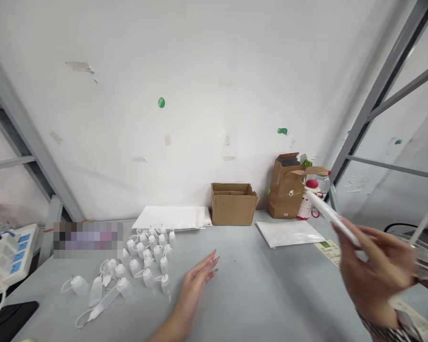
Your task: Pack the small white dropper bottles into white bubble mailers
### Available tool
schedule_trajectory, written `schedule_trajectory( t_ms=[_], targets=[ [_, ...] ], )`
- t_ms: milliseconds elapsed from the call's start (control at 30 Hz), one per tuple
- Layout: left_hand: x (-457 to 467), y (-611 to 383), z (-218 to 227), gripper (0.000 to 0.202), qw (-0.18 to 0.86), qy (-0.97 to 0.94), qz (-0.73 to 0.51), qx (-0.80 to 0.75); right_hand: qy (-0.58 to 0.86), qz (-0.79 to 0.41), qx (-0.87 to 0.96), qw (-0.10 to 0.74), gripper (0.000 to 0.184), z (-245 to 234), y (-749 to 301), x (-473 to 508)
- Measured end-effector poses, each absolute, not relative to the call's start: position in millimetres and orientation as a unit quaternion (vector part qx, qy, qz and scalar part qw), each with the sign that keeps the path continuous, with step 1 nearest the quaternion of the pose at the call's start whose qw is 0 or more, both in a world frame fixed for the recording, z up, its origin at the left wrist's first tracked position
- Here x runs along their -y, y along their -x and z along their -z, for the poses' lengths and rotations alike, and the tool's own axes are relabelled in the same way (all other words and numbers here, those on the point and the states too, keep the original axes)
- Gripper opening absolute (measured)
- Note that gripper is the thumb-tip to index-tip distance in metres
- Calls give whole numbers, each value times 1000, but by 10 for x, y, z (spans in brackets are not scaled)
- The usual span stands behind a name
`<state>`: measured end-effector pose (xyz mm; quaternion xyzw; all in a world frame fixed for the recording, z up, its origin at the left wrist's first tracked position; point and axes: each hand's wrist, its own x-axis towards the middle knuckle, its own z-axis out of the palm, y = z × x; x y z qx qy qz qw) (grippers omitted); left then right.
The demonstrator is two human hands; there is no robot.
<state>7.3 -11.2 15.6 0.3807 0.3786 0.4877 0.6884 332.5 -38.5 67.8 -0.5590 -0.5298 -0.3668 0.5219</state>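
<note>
My left hand (196, 280) hovers low over the grey table (257, 294), fingers stretched out flat and together, holding nothing. It is just right of a cluster of several small white squeeze bottles (148, 254) with tethered caps. My right hand (373, 273) is raised at the right, fingers closed round a long white tube-like stick (330, 213) that points up and left; it is blurred by motion.
An open cardboard box (232, 204) and a brown paper bag (287, 187) stand against the white wall. White flat packets (173, 217) lie at the back, another white packet (288, 233) right of centre. A power strip (10, 251) sits far left, a clear bowl (426, 256) far right.
</note>
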Motion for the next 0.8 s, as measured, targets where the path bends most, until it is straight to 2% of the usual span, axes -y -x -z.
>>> schedule_trajectory(
  t_ms=[67,133,233,300,567,800],
  targets=[
    [106,-75,-143,34,693,-372,-485,-382,534,438,587,422,27,-615,-3341,155],
    [94,-70,-133,31,696,-362,-487,-384,506,434,678,310,30,-484,-3365,-88],
    [78,-49,-132,28,698,-339,-493,-394,480,401,750,217,36,-231,-3418,-351],
    [73,-33,-127,26,700,-324,-499,-394,477,375,768,205,36,-82,-3433,-432],
    [71,-21,-59,22,716,-298,-498,-387,487,317,776,247,30,171,-3272,-450],
    [55,-30,-90,24,707,-299,-492,-410,496,317,783,202,33,147,-3216,-401]
  ],
)
